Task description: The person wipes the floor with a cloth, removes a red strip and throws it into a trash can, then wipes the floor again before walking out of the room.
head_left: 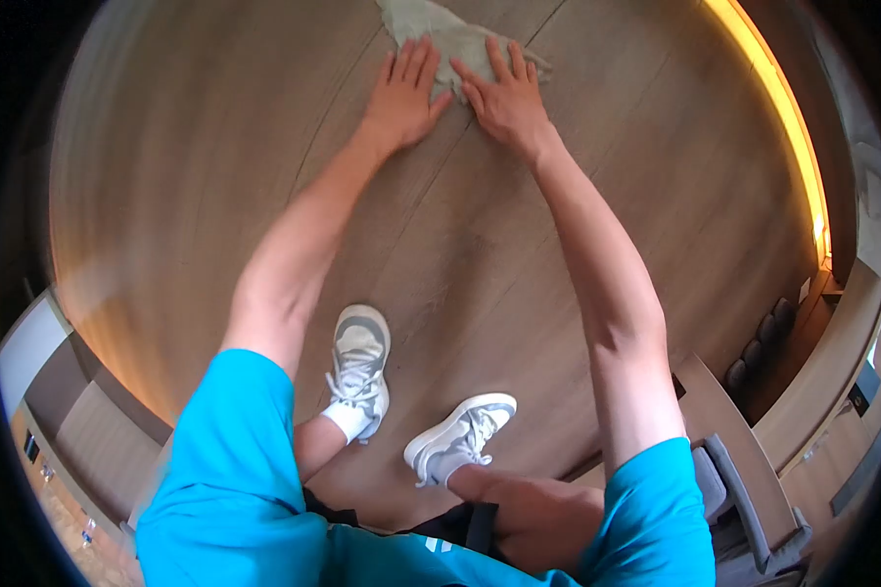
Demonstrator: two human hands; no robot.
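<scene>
A pale beige cloth point(457, 41) lies spread on the wood-plank floor point(440, 225) at the top of the view. My left hand point(402, 96) rests flat with fingers stretched out, its fingertips on the cloth's near left edge. Beside it, my right hand point(507, 98) is also flat, fingers spread, pressing on the near right part of the cloth. Neither hand is closed round anything. Both arms reach forward from turquoise sleeves.
My grey-and-white shoes point(360, 367) stand on the floor below my arms. A lit yellow strip point(793, 108) curves along the right edge. At lower right are a wooden desk point(724, 430) and a grey chair point(744, 499); a beige padded seat point(108, 440) is at lower left.
</scene>
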